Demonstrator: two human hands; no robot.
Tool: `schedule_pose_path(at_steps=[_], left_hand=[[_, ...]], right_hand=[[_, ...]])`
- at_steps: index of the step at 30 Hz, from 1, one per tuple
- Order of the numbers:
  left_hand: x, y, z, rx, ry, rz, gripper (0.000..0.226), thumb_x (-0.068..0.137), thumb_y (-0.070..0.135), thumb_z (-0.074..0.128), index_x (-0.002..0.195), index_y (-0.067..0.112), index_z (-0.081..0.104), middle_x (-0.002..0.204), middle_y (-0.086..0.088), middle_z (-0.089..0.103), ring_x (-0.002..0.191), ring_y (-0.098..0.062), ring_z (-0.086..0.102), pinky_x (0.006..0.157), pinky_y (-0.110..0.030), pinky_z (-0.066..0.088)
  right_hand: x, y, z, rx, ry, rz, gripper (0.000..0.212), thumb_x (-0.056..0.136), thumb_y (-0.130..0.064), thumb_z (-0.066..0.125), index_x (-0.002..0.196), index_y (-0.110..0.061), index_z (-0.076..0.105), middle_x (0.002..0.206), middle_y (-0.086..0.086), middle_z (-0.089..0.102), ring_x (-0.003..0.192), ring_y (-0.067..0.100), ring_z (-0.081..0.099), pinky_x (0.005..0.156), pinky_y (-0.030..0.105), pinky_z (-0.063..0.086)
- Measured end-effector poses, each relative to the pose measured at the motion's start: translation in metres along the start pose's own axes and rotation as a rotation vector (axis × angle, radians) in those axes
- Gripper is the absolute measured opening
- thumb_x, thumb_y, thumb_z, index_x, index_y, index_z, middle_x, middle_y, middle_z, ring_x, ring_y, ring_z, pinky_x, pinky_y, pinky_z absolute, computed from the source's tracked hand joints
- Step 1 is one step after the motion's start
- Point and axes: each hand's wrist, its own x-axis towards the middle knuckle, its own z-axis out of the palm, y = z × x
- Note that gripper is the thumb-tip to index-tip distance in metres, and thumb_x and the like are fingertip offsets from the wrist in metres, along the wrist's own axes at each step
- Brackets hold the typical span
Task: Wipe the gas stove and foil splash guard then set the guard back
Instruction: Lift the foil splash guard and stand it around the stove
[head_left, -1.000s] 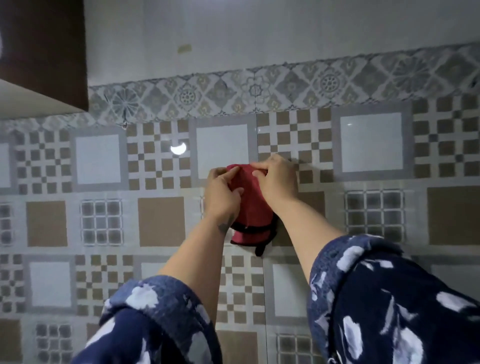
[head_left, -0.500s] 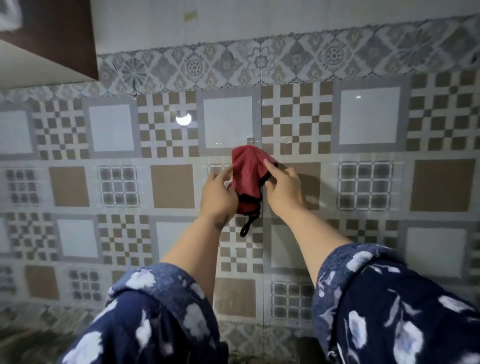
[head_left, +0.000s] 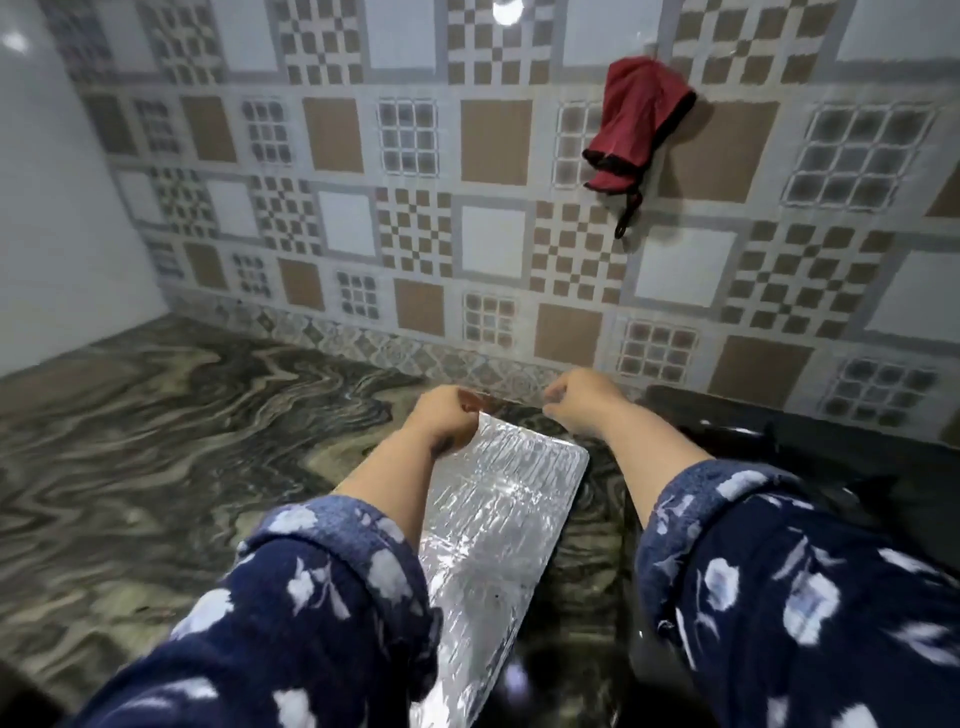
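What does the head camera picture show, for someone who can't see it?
Two hands reach down to a silver foil splash guard lying flat on a swirly marble counter. The left hand grips its far edge, and the right hand is curled just beside it. A red cloth hangs on the patterned tile wall above.

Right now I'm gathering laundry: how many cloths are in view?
1: a red cloth hanging on the tiled wall, upper right. Others may be hidden.
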Motion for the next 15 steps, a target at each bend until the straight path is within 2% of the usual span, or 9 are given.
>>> schedule_pose_path(at_steps=[2,5,9,12,15], left_hand=[[-0.03,-0.044,0.004,-0.007,-0.003,-0.1,0.036,0.088,0.007,0.049,0.117,0.017,0.068,0.122,-0.007,0.067,0.115,-0.023,0.061,0.089,-0.021,0.043],[-0.074,-0.104,0.006,-0.067,0.018,-0.227,0.04,0.086,0.004,0.045,0.117,0.018,0.067,0.124,-0.005,0.066,0.115,-0.019,0.06,0.094,-0.022,0.042],[-0.131,-0.175,0.0,-0.081,0.074,-0.364,0.041,0.085,0.002,0.045,0.115,0.02,0.067,0.123,-0.005,0.065,0.106,-0.02,0.061,0.081,-0.021,0.042],[-0.165,-0.224,-0.003,0.007,0.132,-0.458,0.042,0.083,0.009,0.05,0.115,0.032,0.065,0.131,-0.006,0.057,0.117,-0.028,0.055,0.093,-0.03,0.044],[-0.196,-0.258,-0.005,0.058,0.199,-0.504,0.036,0.09,0.022,0.054,0.124,0.033,0.059,0.141,-0.005,0.046,0.129,-0.029,0.04,0.107,-0.038,0.035]], right_hand=[[-0.012,-0.011,0.038,0.003,-0.066,-0.024,0.029,0.093,-0.02,0.056,0.121,-0.017,0.063,0.135,0.006,0.056,0.121,0.027,0.054,0.101,0.035,0.044],[-0.028,-0.033,0.094,-0.028,-0.154,-0.071,0.03,0.091,-0.018,0.056,0.119,-0.022,0.063,0.131,0.006,0.058,0.117,0.025,0.056,0.097,0.032,0.044],[-0.048,-0.07,0.161,-0.038,-0.266,-0.175,0.032,0.091,-0.016,0.057,0.122,-0.021,0.062,0.131,0.009,0.059,0.116,0.026,0.057,0.101,0.035,0.045],[-0.059,-0.098,0.202,-0.049,-0.31,-0.265,0.031,0.091,-0.016,0.057,0.121,-0.02,0.064,0.13,0.01,0.06,0.115,0.026,0.058,0.099,0.035,0.046],[-0.062,-0.129,0.246,-0.092,-0.335,-0.37,0.032,0.09,-0.014,0.056,0.12,-0.024,0.064,0.133,0.006,0.059,0.117,0.025,0.057,0.1,0.035,0.045]])
